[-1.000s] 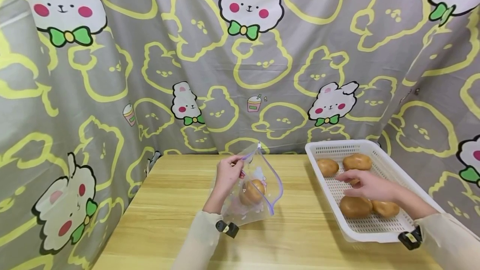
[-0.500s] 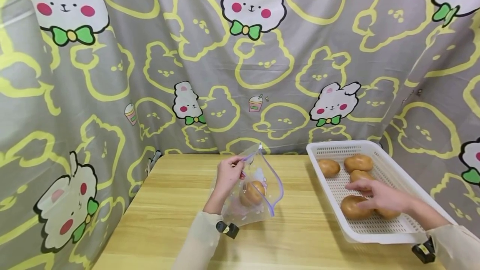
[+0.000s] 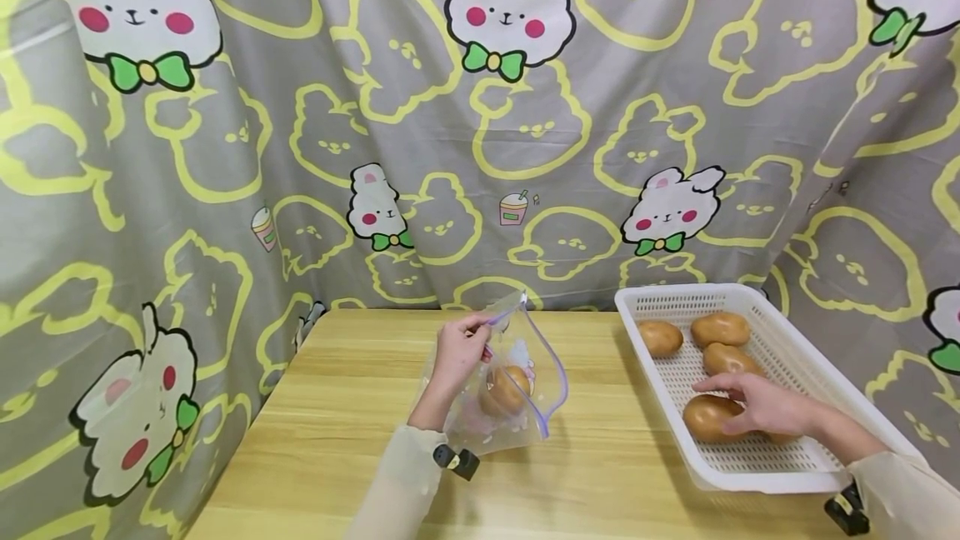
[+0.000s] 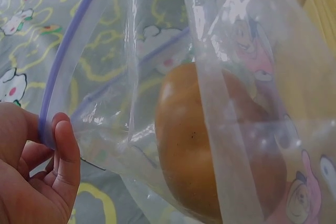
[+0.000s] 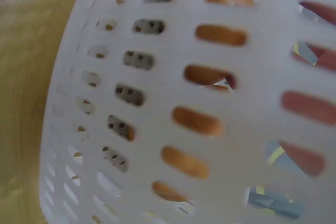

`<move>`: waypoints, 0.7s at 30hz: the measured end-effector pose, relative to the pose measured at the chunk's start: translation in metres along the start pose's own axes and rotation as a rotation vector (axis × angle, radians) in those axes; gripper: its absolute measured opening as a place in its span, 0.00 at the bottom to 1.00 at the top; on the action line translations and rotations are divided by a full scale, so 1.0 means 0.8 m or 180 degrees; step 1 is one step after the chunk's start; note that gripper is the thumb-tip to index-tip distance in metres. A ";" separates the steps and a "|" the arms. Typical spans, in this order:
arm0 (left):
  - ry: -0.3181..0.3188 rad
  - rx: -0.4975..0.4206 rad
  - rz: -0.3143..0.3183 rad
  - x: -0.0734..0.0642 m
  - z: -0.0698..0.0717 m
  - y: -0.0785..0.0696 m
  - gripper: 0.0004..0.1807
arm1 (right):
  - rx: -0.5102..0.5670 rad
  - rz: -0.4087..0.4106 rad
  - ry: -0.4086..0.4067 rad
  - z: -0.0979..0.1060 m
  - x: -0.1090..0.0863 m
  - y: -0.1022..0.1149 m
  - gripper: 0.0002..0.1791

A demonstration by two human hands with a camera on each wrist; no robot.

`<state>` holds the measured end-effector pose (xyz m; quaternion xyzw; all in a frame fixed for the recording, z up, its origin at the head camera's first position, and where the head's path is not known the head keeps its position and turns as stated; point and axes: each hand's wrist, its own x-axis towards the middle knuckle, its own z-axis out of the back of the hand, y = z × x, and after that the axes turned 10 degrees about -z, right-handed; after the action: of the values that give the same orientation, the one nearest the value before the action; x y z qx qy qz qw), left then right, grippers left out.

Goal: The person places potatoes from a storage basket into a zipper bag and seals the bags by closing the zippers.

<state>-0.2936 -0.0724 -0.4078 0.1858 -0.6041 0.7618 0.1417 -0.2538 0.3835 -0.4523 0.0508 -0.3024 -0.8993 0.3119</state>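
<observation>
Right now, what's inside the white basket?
Five brown potato-like items show inside the white basket. The right hand covers parts of the two nearest ones. Anything fully hidden beneath that hand or under the items can't be seen.

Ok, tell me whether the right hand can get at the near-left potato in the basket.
Likely yes: the right hand hangs over that potato, its thumb overlapping it in the head view; the basket has no lid to block it.

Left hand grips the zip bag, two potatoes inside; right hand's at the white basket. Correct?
Not two: the zip bag holds one potato, per the left wrist view. The rest stands: left hand grips it, right hand at the white basket.
</observation>
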 end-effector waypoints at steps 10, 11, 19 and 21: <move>0.0004 -0.0019 0.0001 -0.001 0.001 0.003 0.11 | 0.0248 -0.0292 0.0313 -0.003 0.004 -0.012 0.31; 0.0004 -0.0028 0.0002 -0.002 0.001 0.003 0.11 | 0.0239 -0.0333 0.0335 -0.003 0.004 -0.013 0.32; 0.0006 0.0015 0.0023 -0.002 0.001 0.004 0.11 | 0.0075 -0.0529 0.0393 -0.005 0.004 -0.009 0.35; 0.0016 0.0018 0.0030 -0.001 0.002 0.003 0.10 | -0.0038 -0.0588 0.0397 -0.004 0.003 -0.006 0.35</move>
<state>-0.2939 -0.0743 -0.4103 0.1815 -0.6025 0.7646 0.1392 -0.2575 0.3836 -0.4577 0.1325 -0.2711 -0.9211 0.2461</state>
